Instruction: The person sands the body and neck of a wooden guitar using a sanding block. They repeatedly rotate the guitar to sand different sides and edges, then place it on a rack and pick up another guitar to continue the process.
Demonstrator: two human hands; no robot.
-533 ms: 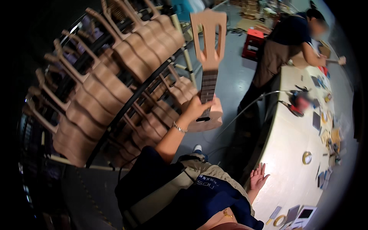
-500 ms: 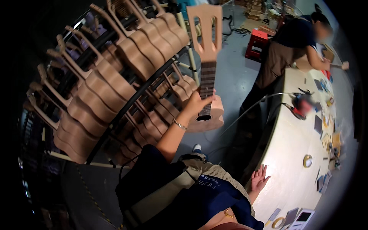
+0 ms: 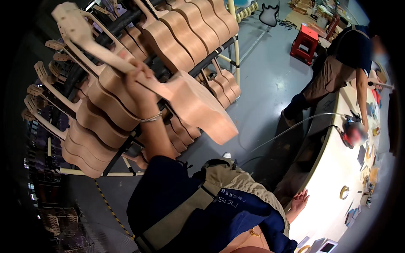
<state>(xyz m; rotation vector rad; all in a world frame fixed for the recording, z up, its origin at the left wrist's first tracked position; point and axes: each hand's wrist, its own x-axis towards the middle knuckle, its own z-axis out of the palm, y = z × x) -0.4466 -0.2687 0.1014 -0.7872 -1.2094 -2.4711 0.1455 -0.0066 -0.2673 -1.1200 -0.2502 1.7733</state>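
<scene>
Crosswise within the curled left fingers (image 3: 140,71), a wooden ukulele neck (image 3: 110,58)

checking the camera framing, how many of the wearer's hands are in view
2: the left hand holds a ukulele; the right hand is open at the table's edge.

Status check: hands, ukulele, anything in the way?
Left hand gripping tilted ukulele by neck. Right hand open by workbench. Instrument rack close, possibly in the way.

Two rows of pale lettering (image 3: 230,204) are seen on the dark blue top's (image 3: 200,223) chest.
</scene>
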